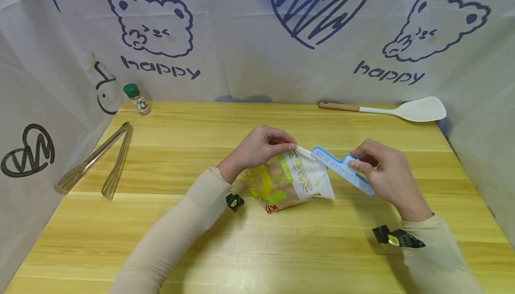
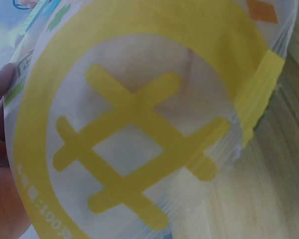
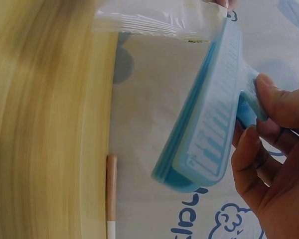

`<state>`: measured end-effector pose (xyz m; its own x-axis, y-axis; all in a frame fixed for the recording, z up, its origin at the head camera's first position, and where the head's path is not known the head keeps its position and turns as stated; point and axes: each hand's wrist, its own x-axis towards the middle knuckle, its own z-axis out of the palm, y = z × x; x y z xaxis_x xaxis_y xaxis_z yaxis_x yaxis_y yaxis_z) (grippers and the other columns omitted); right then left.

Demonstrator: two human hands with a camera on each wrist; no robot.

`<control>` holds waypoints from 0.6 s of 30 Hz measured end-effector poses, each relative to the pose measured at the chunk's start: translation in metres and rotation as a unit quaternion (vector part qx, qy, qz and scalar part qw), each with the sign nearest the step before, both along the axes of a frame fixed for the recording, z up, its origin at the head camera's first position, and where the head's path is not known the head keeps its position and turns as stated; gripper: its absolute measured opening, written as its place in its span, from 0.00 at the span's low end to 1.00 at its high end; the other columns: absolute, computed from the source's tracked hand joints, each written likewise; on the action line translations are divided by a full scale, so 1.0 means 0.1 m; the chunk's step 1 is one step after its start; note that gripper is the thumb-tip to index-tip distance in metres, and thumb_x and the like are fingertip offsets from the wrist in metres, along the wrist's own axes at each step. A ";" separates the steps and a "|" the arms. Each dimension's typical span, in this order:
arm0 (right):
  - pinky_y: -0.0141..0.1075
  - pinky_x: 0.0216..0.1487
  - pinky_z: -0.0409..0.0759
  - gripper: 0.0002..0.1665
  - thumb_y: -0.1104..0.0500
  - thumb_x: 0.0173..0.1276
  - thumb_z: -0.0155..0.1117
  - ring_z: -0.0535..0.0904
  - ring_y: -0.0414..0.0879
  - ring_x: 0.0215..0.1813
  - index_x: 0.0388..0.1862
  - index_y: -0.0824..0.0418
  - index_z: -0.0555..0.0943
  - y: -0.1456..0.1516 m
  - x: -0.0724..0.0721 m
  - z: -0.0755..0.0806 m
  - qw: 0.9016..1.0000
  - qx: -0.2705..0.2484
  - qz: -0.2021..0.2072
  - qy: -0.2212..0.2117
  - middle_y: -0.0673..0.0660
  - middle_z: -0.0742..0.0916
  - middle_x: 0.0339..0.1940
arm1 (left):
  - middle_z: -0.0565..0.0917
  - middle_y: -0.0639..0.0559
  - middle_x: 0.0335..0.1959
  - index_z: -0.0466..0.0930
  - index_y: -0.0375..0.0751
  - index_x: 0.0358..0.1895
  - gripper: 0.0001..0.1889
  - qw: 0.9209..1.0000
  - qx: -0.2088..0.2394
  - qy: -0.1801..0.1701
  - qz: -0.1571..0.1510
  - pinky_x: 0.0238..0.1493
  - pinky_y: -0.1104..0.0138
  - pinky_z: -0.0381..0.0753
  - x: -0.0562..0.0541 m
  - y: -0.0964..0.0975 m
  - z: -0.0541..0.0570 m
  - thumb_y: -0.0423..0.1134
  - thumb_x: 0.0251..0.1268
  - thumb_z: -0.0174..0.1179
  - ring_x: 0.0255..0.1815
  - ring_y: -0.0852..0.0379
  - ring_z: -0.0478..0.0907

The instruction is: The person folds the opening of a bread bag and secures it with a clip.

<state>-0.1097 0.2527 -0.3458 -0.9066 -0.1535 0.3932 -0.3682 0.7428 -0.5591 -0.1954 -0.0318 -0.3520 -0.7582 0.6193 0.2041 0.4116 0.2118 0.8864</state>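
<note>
A plastic food bag (image 1: 281, 182) with yellow, green and white print is held just above or on the table; I cannot tell which. My left hand (image 1: 263, 146) pinches its upper edge between thumb and fingers. In the left wrist view the bag's printed front (image 2: 139, 134) fills most of the picture and hides much of that hand. A long light-blue bag clip (image 1: 342, 169) with ruler-like marks is gripped by its handle in my right hand (image 1: 386, 173). The clip's far tip meets the bag's top corner. In the right wrist view the clip's bars (image 3: 204, 119) stand slightly apart.
Metal tongs (image 1: 116, 164) lie at the table's left edge. Behind them stands a small seasoning bottle (image 1: 138, 99) with a green cap. A white spatula (image 1: 418, 109) with a wooden handle lies along the back right edge. Printed cloth (image 1: 241, 30) encloses the table's back and sides.
</note>
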 end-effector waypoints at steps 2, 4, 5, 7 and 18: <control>0.30 0.27 0.66 0.05 0.67 0.62 0.71 0.72 0.43 0.26 0.33 0.57 0.86 -0.01 -0.01 0.00 1.000 0.000 0.000 -0.001 0.48 0.83 0.29 | 0.87 0.51 0.38 0.88 0.34 0.43 0.07 1.000 -0.001 -0.001 -0.005 0.40 0.66 0.81 0.00 0.00 0.00 0.33 0.69 0.62 0.35 0.59 0.84; 0.30 0.27 0.66 0.04 0.66 0.63 0.71 0.72 0.43 0.26 0.33 0.57 0.86 -0.03 -0.02 0.00 1.000 0.001 -0.001 -0.001 0.48 0.83 0.29 | 0.87 0.51 0.38 0.88 0.35 0.43 0.07 1.000 -0.001 -0.002 -0.009 0.40 0.66 0.81 0.00 0.00 0.01 0.33 0.69 0.62 0.36 0.59 0.83; 0.31 0.27 0.67 0.04 0.66 0.63 0.71 0.72 0.43 0.26 0.33 0.57 0.86 -0.03 -0.02 0.00 1.000 0.002 -0.001 -0.002 0.48 0.83 0.29 | 0.87 0.51 0.38 0.88 0.35 0.42 0.07 1.000 -0.003 -0.001 -0.010 0.40 0.66 0.81 -0.01 0.00 0.01 0.34 0.69 0.62 0.36 0.59 0.83; 0.31 0.27 0.68 0.04 0.67 0.63 0.70 0.73 0.44 0.26 0.33 0.58 0.85 -0.04 -0.03 0.00 1.000 0.002 0.000 -0.003 0.49 0.83 0.29 | 0.87 0.53 0.38 0.88 0.36 0.42 0.07 1.000 -0.010 0.004 -0.008 0.40 0.66 0.80 -0.01 0.01 0.01 0.34 0.69 0.63 0.36 0.59 0.82; 0.36 0.28 0.70 0.04 0.68 0.64 0.69 0.73 0.45 0.28 0.34 0.59 0.85 -0.09 -0.06 -0.02 1.000 0.009 0.005 -0.022 0.50 0.84 0.30 | 0.87 0.54 0.37 0.88 0.37 0.42 0.07 1.000 -0.018 0.005 -0.003 0.39 0.66 0.80 -0.01 0.04 0.00 0.34 0.69 0.62 0.34 0.59 0.82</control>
